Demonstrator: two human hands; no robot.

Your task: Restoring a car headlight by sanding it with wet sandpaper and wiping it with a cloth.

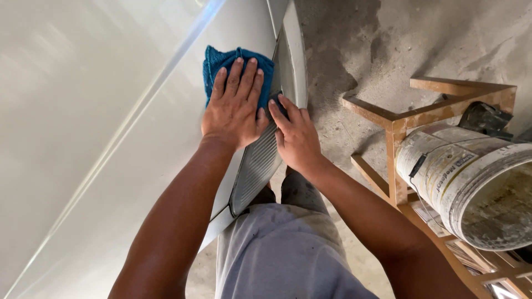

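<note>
- The left hand (233, 108) lies flat, fingers spread, pressing a blue cloth (221, 66) against a white car body panel (111, 138); the cloth pokes out past the fingertips toward 12 o'clock.
- The right hand (296, 135) sits just beside the left, at its 3 o'clock, fingers stretched and laid open on the edge of a ribbed grey vent grille (257, 166) set into the panel; it grips nothing that can be seen.
- The two hands are close together, thumbs nearly touching, though contact cannot be told.
- The grille runs from the hands down toward 6 o'clock, ending above the person's grey shorts (277, 249).
- At 3 o'clock from the hands, well apart, stands a wooden frame stool (396, 127), paint-stained, on a concrete floor (354, 50).
- A dirty white plastic bucket (460, 177) lies tilted on its side in the stool, mouth toward 5 o'clock.
- A dark crumpled rag (485, 119) rests at the bucket's 12 o'clock.
</note>
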